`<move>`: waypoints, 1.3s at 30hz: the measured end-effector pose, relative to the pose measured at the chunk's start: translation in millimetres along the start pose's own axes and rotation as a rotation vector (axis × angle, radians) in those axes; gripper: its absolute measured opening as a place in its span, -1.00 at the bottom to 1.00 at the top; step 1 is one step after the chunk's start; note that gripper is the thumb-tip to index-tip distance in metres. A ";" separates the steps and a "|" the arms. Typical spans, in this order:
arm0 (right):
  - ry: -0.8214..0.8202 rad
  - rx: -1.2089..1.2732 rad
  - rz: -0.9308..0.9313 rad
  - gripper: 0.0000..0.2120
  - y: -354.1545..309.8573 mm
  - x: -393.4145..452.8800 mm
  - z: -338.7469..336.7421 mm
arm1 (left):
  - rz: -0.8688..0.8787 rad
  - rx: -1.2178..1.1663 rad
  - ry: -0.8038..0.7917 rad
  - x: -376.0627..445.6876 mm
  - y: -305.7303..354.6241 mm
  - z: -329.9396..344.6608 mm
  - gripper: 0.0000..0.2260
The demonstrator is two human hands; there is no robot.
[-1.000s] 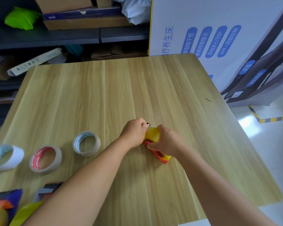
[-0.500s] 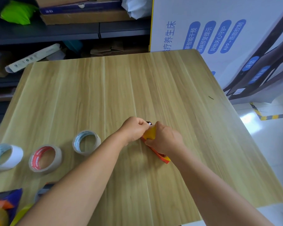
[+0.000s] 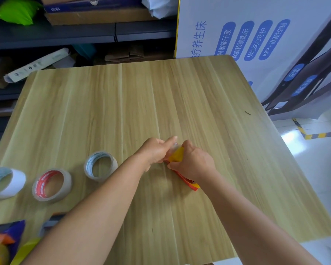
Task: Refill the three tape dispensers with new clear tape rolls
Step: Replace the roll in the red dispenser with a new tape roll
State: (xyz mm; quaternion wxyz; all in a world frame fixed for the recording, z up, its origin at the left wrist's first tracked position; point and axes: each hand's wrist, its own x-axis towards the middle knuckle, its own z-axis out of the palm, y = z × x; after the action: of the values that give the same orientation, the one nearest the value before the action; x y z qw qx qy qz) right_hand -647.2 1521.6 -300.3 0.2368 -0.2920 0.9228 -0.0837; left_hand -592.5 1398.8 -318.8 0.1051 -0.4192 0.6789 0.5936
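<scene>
Where the near left corner of the worktop point(image 3: 208, 104) meets the frame edge, a cluster of orange, purple and yellow dispenser parts point(image 3: 2, 240) lies partly cut off, too cropped to tell apart, with a grey piece point(image 3: 52, 222) just beside the left forearm. Farther in, both forearms reach to the middle of the worktop, where the two hands meet over a red and yellow tape dispenser point(image 3: 187, 181). The right hand point(image 3: 194, 163) grips the dispenser from above, fingers curled round its yellow roll point(image 3: 177, 154), with the red and yellow tail of the dispenser sticking out toward the person beneath the wrist. The left hand point(image 3: 155, 152) is curled against the far end of the same roll, its forefinger extended over the top; it appears to pinch something there, though what exactly cannot be told. To the left, three loose tape rolls stand in a row on the worktop, apart from one another: a white roll point(image 3: 6, 182) at the edge, a red-cored roll point(image 3: 52, 185) in the middle, and a blue-cored roll point(image 3: 100, 165) nearest the left arm. Beyond the worktop stand dark shelves point(image 3: 84, 33) holding cardboard boxes point(image 3: 96, 16) and a green bag point(image 3: 17, 12), and to the right a large white printed carton point(image 3: 256, 35).
</scene>
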 end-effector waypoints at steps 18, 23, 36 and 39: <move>0.152 0.416 -0.135 -0.49 25.8 -6.4 2.1 | 0.202 0.135 0.242 18.9 25.5 -22.3 -0.83; 0.099 0.452 -0.125 -0.41 30.9 -10.5 -0.7 | 0.274 0.183 0.248 15.2 35.6 -31.1 -0.83; 0.177 0.205 -0.068 -0.14 2.5 -1.9 -1.2 | 0.566 0.485 0.453 -18.0 57.3 -23.9 -0.80; 0.196 0.223 -0.047 -0.02 -0.6 -5.5 2.7 | 0.602 0.555 0.457 -24.8 59.5 -25.3 -0.80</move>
State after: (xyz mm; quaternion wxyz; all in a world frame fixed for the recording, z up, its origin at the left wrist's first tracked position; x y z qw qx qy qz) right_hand -641.6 1524.2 -300.3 0.1744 -0.2758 0.9195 -0.2194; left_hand -609.3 1383.8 -253.3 -0.1158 -0.2797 0.9091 0.2864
